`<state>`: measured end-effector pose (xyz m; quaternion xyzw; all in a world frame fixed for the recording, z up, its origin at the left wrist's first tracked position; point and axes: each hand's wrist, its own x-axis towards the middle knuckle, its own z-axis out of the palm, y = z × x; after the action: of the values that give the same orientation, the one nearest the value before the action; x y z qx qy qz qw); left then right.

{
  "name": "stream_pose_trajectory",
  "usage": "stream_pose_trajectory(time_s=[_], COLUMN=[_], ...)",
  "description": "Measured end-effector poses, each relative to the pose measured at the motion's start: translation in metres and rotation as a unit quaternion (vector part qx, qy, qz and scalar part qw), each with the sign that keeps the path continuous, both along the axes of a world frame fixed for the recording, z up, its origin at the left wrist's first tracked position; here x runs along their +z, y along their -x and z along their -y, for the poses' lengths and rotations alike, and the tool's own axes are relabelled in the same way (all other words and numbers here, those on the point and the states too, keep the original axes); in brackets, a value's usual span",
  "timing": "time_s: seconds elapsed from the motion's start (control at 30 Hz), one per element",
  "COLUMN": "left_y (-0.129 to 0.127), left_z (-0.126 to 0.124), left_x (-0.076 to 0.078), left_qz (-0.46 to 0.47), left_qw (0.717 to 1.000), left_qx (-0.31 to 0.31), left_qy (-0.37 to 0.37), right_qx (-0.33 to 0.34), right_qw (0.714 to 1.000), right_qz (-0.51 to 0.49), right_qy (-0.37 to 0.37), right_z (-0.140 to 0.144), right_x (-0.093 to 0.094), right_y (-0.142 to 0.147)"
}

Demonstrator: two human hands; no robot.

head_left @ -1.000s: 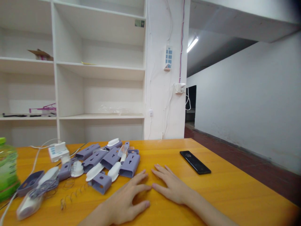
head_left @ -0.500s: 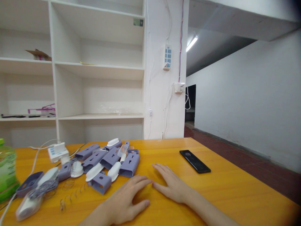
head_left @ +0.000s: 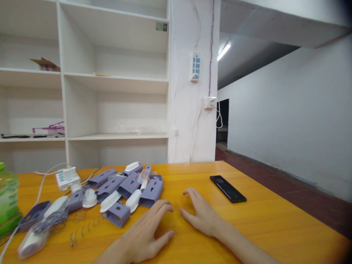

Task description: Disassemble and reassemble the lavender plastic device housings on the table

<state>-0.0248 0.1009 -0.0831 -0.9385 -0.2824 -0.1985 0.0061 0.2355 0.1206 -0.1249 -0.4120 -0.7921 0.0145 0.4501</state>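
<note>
A black phone (head_left: 228, 188) lies flat on the orange table (head_left: 275, 223), well right of the white power strip (head_left: 67, 177) whose cable trails across the left part of the top. A green bottle (head_left: 7, 200) stands at the table's left edge, near that strip. Behind the table rise white shelves (head_left: 115, 82), a pink object (head_left: 49, 129) on one of them.

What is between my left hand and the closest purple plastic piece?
Nothing visible. The left hand lies flat on the orange wooden table, and only bare tabletop separates its fingertips from the nearest purple plastic shell with keyhole slots. The right hand rests off to the side.
</note>
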Motion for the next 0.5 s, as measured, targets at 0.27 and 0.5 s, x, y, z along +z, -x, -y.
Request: stream_pose_trajectory(time_s=[0.27, 0.5], left_y=[-0.015, -0.012], left_z=[0.010, 0.007], left_x=[0.013, 0.008], left_qz=[-0.068, -0.052], left_qw=[0.997, 0.998], left_qx=[0.010, 0.011], left_qy=[-0.034, -0.032], right_qx=[-0.050, -0.069], right_qw=[0.995, 0.994], right_qz=[0.066, 0.070], right_qy=[-0.046, -0.056], right_z=[-0.005, -0.007], right_x=[-0.003, -0.006], right_y=[0.008, 0.009])
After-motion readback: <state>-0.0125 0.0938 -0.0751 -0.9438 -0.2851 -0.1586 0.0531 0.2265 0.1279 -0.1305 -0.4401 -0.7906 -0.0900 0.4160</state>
